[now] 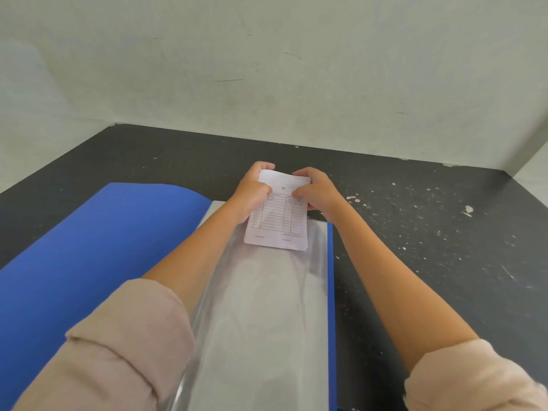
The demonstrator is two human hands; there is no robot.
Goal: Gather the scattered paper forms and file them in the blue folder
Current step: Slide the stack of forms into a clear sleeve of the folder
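Your left hand [252, 192] and right hand [316, 193] both grip the forms [277, 225]; just under them the sleeve [267, 307] could catch an edge and crumple the sheets.

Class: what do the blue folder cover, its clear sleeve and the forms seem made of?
Blue folder cover: probably matte plastic, curving smoothly. Clear sleeve: thin glossy plastic film, wrinkled and reflective. Forms: matte white paper, printed with ruled lines.

Blue folder [89, 247], white forms [277, 223] w/ black grid lines, black tabletop [430, 247] w/ white specks, pale pink sleeves [127, 336].
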